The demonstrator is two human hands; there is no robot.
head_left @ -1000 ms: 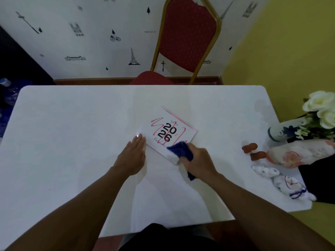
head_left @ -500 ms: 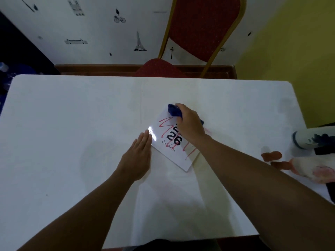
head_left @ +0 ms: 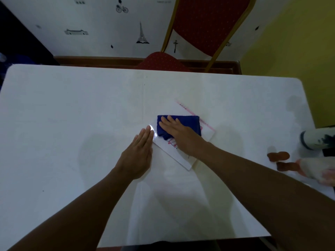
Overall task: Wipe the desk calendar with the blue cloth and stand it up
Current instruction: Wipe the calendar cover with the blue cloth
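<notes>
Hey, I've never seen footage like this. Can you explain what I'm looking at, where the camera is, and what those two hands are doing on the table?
No machine here: this is a person filmed by a wide-angle camera worn on their head, looking forward and down at their own arms. The white table holds a desk calendar lying flat. The right hand presses a folded blue cloth flat onto the calendar, fingers stretched out. The left hand lies flat on the table, its fingertips at the calendar's left edge, seemingly steadying it. At the right edge sit a vase and some small ornaments. A red chair stands behind the table.
</notes>
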